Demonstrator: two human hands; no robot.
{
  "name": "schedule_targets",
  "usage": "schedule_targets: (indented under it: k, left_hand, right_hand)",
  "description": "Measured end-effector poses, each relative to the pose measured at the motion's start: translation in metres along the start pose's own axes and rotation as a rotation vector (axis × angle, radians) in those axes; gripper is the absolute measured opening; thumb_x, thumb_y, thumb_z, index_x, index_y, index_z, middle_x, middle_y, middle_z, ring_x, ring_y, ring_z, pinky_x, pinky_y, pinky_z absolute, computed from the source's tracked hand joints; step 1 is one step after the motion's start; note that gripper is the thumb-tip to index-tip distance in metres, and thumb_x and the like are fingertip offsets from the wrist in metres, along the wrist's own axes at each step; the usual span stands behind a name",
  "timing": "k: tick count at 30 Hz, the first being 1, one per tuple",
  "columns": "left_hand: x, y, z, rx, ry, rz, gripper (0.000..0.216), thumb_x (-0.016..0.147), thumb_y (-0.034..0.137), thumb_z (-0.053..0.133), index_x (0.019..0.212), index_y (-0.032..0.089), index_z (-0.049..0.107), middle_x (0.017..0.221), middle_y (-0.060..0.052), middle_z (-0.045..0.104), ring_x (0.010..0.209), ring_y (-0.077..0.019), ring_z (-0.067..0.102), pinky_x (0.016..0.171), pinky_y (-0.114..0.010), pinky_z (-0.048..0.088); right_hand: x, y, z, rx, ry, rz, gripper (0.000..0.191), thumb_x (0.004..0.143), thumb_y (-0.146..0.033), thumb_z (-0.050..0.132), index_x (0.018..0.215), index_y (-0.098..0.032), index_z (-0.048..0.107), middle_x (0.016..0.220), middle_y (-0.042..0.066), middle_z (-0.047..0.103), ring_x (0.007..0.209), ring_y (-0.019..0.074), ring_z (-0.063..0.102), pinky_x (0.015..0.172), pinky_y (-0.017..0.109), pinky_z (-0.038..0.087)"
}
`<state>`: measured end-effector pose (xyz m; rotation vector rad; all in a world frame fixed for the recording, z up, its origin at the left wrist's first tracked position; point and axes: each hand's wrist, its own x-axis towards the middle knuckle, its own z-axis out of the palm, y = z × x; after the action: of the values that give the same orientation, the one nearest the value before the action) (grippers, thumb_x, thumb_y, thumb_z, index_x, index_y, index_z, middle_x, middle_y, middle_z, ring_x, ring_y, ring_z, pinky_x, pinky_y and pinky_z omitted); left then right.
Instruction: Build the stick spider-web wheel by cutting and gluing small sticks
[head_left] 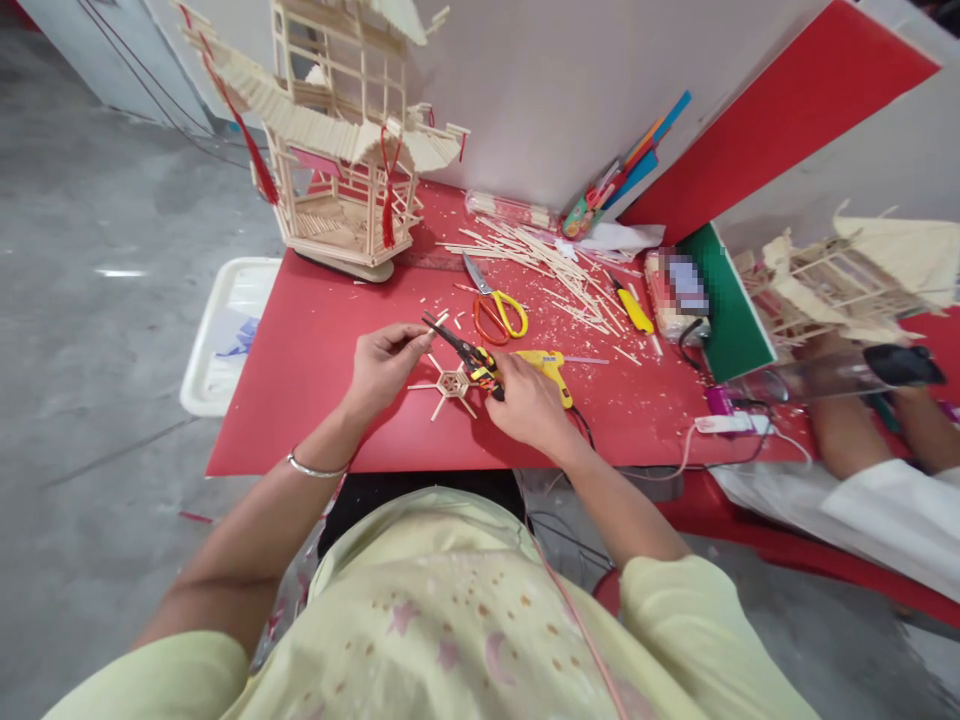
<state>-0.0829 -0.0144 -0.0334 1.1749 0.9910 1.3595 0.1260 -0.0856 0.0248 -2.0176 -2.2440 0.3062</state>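
My left hand (385, 365) has its fingertips pinched on a short thin wooden stick (440, 320). My right hand (531, 405) grips long-nose pliers (455, 343) with black-and-yellow handles, and their dark jaws reach the stick by my left fingertips. Just below the pliers, a small hexagonal stick frame (442, 385) with spokes lies flat on the red table (300, 400). Partly behind my right hand lies a yellow glue gun (553, 372) with a glue stick in its back end. Scissors (510, 312) with red and yellow handles rest beyond the pliers.
A pagoda model (352, 220) of sticks stands at the back left. Loose sticks (551, 270) and scraps spread across the back, near a yellow utility knife (634, 308). A power strip (731, 424) lies at right, near another person's arm (844, 420). A white tray (202, 370) sits beyond the left edge.
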Motion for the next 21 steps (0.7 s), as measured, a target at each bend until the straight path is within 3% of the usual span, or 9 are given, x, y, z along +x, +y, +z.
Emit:
schedule_targets:
  k: [2,4,8,11,14,16,18,21]
  left_hand:
    - [-0.002,0.001,-0.001,0.141,-0.006,0.075,0.02,0.079,0.038,0.081,0.078,0.019,0.078,0.067,-0.003,0.068,0.057,-0.0109,0.051,0.052,-0.024,0.038]
    - [-0.004,0.002,-0.001,0.218,-0.036,0.14,0.019,0.082,0.037,0.078,0.076,0.019,0.077,0.069,-0.003,0.069,0.061,-0.0123,0.055,0.056,-0.025,0.041]
    - [-0.001,-0.004,-0.005,0.153,-0.107,0.206,0.018,0.085,0.037,0.076,0.081,0.02,0.078,0.073,-0.003,0.068,0.066,-0.0131,0.058,0.064,-0.026,0.046]
    - [0.019,-0.02,-0.011,0.208,0.015,0.187,0.013,0.085,0.033,0.074,0.085,0.02,0.079,0.078,-0.004,0.071,0.073,-0.0149,0.062,0.072,-0.028,0.049]
    - [0.046,-0.031,-0.017,0.391,0.157,0.176,0.006,0.073,0.018,0.079,0.079,0.019,0.079,0.08,-0.005,0.072,0.078,-0.0177,0.064,0.074,-0.029,0.051]
    - [0.056,-0.027,-0.016,0.36,0.2,0.24,0.032,0.063,0.011,0.083,0.094,0.02,0.08,0.105,-0.009,0.074,0.098,-0.0217,0.065,0.08,-0.03,0.053]
    - [0.054,-0.015,-0.009,0.239,0.113,0.211,0.051,0.06,0.011,0.085,0.109,0.022,0.078,0.121,-0.011,0.072,0.104,-0.0216,0.067,0.08,-0.029,0.055]
    - [0.037,0.002,0.006,-0.05,-0.243,-0.001,0.073,0.061,0.02,0.09,0.131,0.023,0.068,0.108,-0.01,0.076,0.091,-0.0216,0.073,0.074,-0.031,0.059]
  right_hand:
    - [-0.004,0.001,-0.004,0.042,-0.057,0.052,0.044,0.092,-0.039,0.056,0.13,-0.018,0.06,0.121,0.017,0.072,0.112,0.0338,0.066,0.095,0.043,0.049]
    - [-0.007,0.002,-0.005,0.226,-0.151,0.048,0.038,0.086,-0.031,0.057,0.121,-0.02,0.065,0.112,0.012,0.075,0.103,0.0301,0.069,0.09,0.04,0.05]
    - [-0.011,0.002,0.002,0.953,-0.478,0.044,0.039,0.067,-0.022,0.057,0.105,-0.019,0.067,0.088,0.003,0.074,0.082,0.0201,0.07,0.071,0.028,0.051]
    - [-0.01,-0.001,0.007,1.278,-0.604,0.152,0.044,0.057,-0.022,0.058,0.101,-0.018,0.065,0.08,0.001,0.071,0.073,0.0194,0.071,0.057,0.024,0.046]
    - [-0.01,-0.001,0.009,1.379,-0.651,0.193,0.046,0.055,-0.02,0.059,0.101,-0.018,0.065,0.08,0.002,0.071,0.073,0.0198,0.072,0.05,0.021,0.041]
    - [-0.011,0.001,0.009,1.441,-0.698,0.177,0.046,0.055,-0.02,0.06,0.1,-0.017,0.066,0.083,0.003,0.072,0.073,0.0191,0.072,0.049,0.02,0.038]
    - [-0.012,0.005,0.011,1.524,-0.776,0.142,0.047,0.056,-0.021,0.061,0.102,-0.017,0.067,0.088,0.005,0.073,0.075,0.019,0.071,0.049,0.02,0.038]
    - [-0.016,0.012,0.015,1.618,-0.895,0.081,0.052,0.058,-0.023,0.062,0.109,-0.015,0.066,0.097,0.009,0.074,0.081,0.0204,0.071,0.051,0.02,0.038]
